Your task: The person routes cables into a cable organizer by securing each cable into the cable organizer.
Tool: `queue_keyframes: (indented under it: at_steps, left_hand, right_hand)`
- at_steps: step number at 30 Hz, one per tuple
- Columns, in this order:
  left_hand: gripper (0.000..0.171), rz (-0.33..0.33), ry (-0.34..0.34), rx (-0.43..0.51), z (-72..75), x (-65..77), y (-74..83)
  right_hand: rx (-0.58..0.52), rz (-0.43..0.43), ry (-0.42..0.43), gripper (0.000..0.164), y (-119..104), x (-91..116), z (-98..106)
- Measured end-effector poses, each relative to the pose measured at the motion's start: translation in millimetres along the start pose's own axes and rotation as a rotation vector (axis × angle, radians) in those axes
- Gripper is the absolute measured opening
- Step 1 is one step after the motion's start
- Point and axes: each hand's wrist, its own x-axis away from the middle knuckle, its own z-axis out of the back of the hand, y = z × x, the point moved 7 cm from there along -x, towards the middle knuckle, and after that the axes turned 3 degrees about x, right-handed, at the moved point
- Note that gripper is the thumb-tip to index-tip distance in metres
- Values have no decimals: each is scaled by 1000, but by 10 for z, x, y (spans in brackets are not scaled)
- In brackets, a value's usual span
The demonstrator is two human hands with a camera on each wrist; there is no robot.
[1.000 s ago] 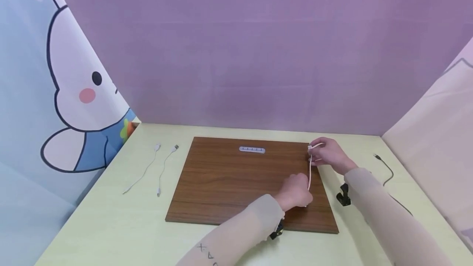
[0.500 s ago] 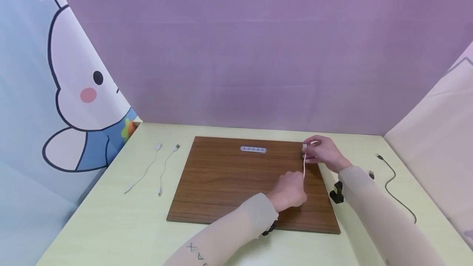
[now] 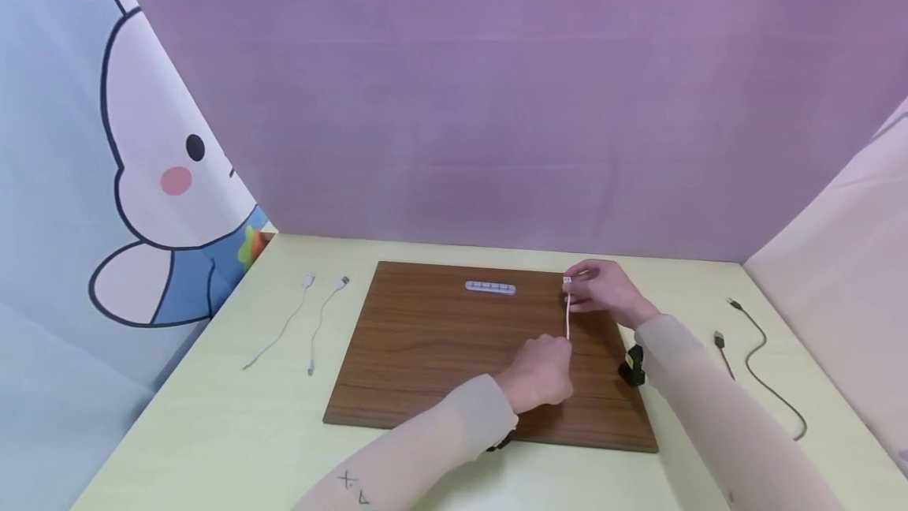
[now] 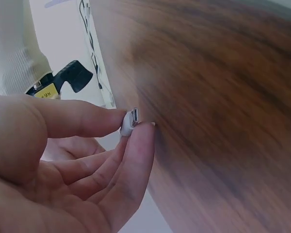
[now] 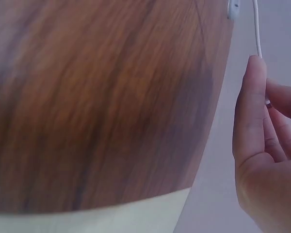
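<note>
A short white USB cable [image 3: 568,318] is stretched between my two hands, above the right part of the brown wooden board [image 3: 440,353]. My left hand [image 3: 537,373] pinches its near end; in the left wrist view, a white plug with a small metal tip [image 4: 129,122] pokes out between thumb and finger. At the far end, my right hand [image 3: 603,290] pinches the cable by its other plug, near the board's back right corner. From those fingertips the white cord [image 5: 258,29] runs upward in the right wrist view. A pale slotted cable clip strip [image 3: 490,288] lies near the board's back edge.
Two more white cables, one outer [image 3: 285,328] and one inner [image 3: 321,322], lie on the pale table [image 3: 213,416] left of the board. To its right, a dark cable [image 3: 762,345] lies curved, partly hidden by my right sleeve. A purple backdrop [image 3: 454,101] stands behind.
Both hands have moved left across the board with the white cable, whose far end now hangs straighter. More of the dark cable shows beside my right sleeve.
</note>
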Motion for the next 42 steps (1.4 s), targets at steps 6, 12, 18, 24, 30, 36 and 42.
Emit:
queue_keyframes:
  at_steps: [6, 12, 18, 24, 30, 36, 42]
  left_hand:
    - [21, -15, -7, -48, 40, 30, -31]
    - [21, 1, -6, -76, 80, 69, -114]
    - [20, -8, -9, -120, 124, 93, -138]
    - [19, 8, 1, -155, 153, 109, -197]
    - [13, 11, 20, -173, 195, 104, -279]
    - [14, -20, 34, -209, 240, 88, -367]
    - [16, -58, 56, -305, 300, 100, -481]
  right_hand:
    - [16, 29, -11, 40, -69, -49, -107]
    - [30, 37, -30, 37, -99, -114, -222]
    - [28, 41, -43, 35, -121, -172, -298]
    - [42, 21, -51, 36, -132, -221, -383]
    - [28, 20, -66, 37, -192, -295, -475]
    - [24, 35, -39, 35, -258, -369, -562]
    - [23, 50, -29, 32, -329, -448, -685]
